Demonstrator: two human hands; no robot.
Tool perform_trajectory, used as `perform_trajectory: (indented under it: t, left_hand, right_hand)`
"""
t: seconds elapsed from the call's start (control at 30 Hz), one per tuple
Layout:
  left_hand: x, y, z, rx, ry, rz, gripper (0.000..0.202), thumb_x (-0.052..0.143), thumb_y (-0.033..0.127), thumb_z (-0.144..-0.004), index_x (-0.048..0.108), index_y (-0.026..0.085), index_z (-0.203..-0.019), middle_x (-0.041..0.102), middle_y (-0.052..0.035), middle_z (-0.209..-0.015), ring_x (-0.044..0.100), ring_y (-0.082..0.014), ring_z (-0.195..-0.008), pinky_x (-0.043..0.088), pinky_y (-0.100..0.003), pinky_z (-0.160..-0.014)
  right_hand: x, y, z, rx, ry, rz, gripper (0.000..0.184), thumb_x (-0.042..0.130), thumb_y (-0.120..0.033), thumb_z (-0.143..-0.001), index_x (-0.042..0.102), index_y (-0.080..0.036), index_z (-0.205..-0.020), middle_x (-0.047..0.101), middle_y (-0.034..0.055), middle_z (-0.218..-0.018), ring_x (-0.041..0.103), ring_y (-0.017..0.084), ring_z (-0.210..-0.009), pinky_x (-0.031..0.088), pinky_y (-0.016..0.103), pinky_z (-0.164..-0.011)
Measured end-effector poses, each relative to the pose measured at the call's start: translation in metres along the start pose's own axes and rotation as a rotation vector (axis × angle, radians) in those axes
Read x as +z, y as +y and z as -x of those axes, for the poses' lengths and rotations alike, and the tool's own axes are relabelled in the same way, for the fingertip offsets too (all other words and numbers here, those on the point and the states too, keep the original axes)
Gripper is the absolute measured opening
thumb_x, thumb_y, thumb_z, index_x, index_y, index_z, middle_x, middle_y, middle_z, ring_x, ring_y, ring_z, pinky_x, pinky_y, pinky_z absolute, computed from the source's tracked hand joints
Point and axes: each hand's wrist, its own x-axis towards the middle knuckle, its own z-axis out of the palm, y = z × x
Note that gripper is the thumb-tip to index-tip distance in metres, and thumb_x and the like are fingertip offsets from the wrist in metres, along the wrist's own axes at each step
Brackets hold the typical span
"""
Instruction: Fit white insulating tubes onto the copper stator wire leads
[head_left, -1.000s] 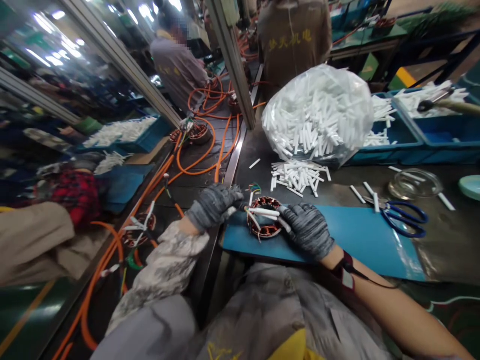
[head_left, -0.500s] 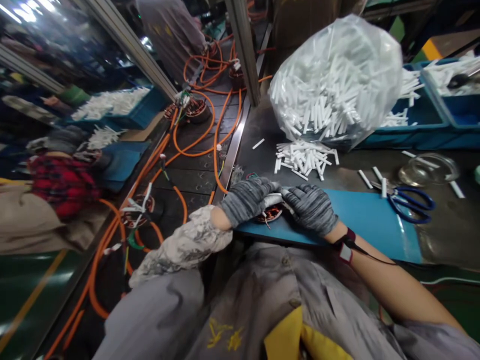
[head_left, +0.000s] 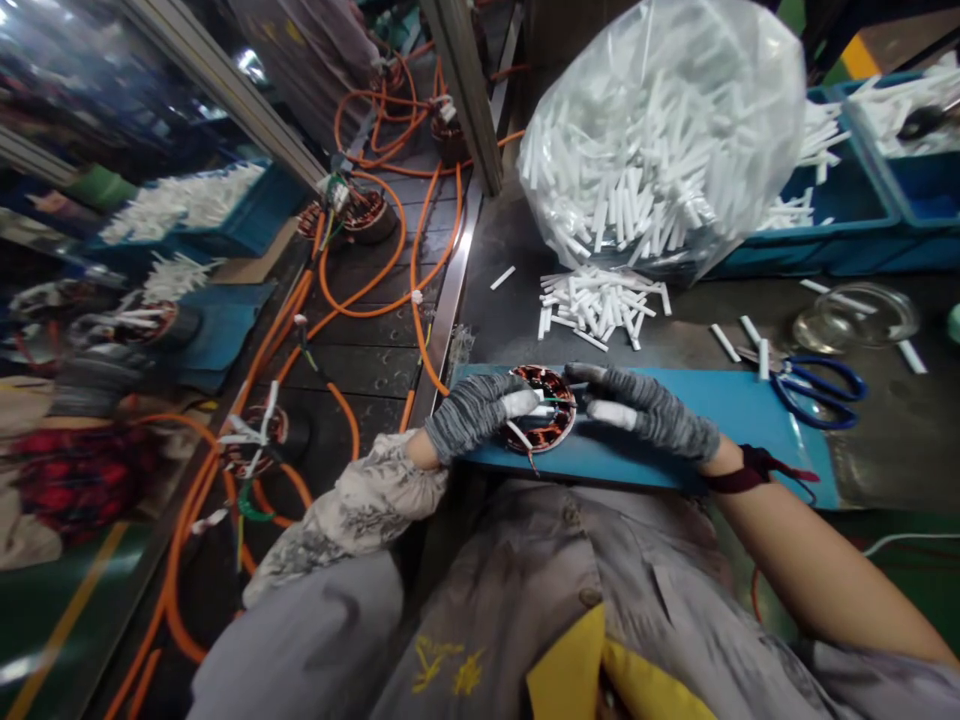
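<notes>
- Conveyor point(head_left: 375, 360), left of the bench: orange cables point(head_left: 352, 300) run along it, and another wound stator point(head_left: 367, 215) sits farther up.
- Left hand point(head_left: 476, 410), grey glove: fingers curled over the left rim of the stator point(head_left: 547, 420), gripping it. White tip at the fingertips; can't tell if it's a tube or tape.
- Stator: copper windings, lying flat on the left end of the blue mat point(head_left: 720, 425), thin leads sticking out.
- The mat lies along the bench's near edge.
- Right hand point(head_left: 645, 405), grey glove: fingers stretched out towards the stator's right rim, tips touching it. White piece at the thumb; can't tell whether it's pinched, so grip unknown.
- Loose white tubes point(head_left: 596, 305): piled on the bench behind the mat, mid-depth.
- Clear bag point(head_left: 660, 130) stuffed with the same tubes, just behind the pile, towards the far edge.
- Blue-handled scissors point(head_left: 817, 385): off the mat's right end, a few stray tubes beside them.
- Glass dish point(head_left: 855, 320): just behind the scissors.
- Blue bins point(head_left: 825, 245) holding more tubes, at the far right corner.
</notes>
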Motion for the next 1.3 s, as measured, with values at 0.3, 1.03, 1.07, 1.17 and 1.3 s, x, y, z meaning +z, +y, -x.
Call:
perform_trajectory:
  t: [0.3,1.03,1.07,1.17,1.3]
  left_hand:
    - [0.0,-0.007,-0.006,-0.008,-0.019,-0.043,0.037,0.061,0.046,-0.093,0.08,0.015,-0.097,0.079,-0.0073,-0.092,0.072,-0.0233,-0.088,0.059,-0.036,-0.086]
    - [-0.02,0.004,-0.021,0.052,-0.26,-0.44,0.047,0.052,0.057,-0.101,0.076,0.02,-0.116,0.08,-0.0056,-0.107,0.073,-0.0235,-0.105,0.055,-0.032,-0.096]
    - [-0.02,0.007,-0.025,0.049,-0.289,-0.509,0.046,0.052,0.057,-0.101,0.077,0.02,-0.115,0.08,-0.0052,-0.103,0.074,-0.023,-0.101,0.055,-0.031,-0.093]
    - [-0.013,0.023,-0.042,0.023,-0.357,-0.747,0.047,0.052,0.059,-0.099,0.078,0.02,-0.103,0.077,-0.005,-0.087,0.074,-0.0222,-0.087,0.053,-0.03,-0.085]
    - [0.006,0.047,-0.069,0.008,-0.507,-0.933,0.045,0.054,0.055,-0.099,0.078,0.019,-0.088,0.073,-0.0048,-0.075,0.069,-0.0204,-0.071,0.048,-0.029,-0.073]
  right_hand:
    - [0.023,-0.001,-0.019,0.07,-0.046,-0.296,0.039,0.065,-0.048,-0.098,0.075,-0.027,-0.129,0.077,0.0046,-0.127,0.071,0.024,-0.119,0.055,0.044,-0.11]
    - [0.02,-0.005,-0.033,0.026,-0.07,0.038,0.03,0.062,-0.04,-0.102,0.078,-0.019,-0.117,0.08,0.0082,-0.109,0.074,0.023,-0.098,0.058,0.041,-0.094]
    - [0.02,-0.002,-0.032,0.007,-0.048,0.022,0.032,0.065,-0.041,-0.1,0.076,-0.019,-0.121,0.079,0.009,-0.112,0.074,0.024,-0.101,0.057,0.042,-0.095]
    - [0.017,0.004,-0.028,0.003,0.017,-0.065,0.045,0.072,-0.043,-0.095,0.067,-0.019,-0.132,0.075,0.0113,-0.122,0.071,0.024,-0.109,0.057,0.043,-0.098]
    - [0.014,0.002,-0.022,0.05,0.026,-0.082,0.046,0.069,-0.045,-0.096,0.064,-0.019,-0.134,0.074,0.0115,-0.126,0.071,0.023,-0.109,0.058,0.043,-0.099]
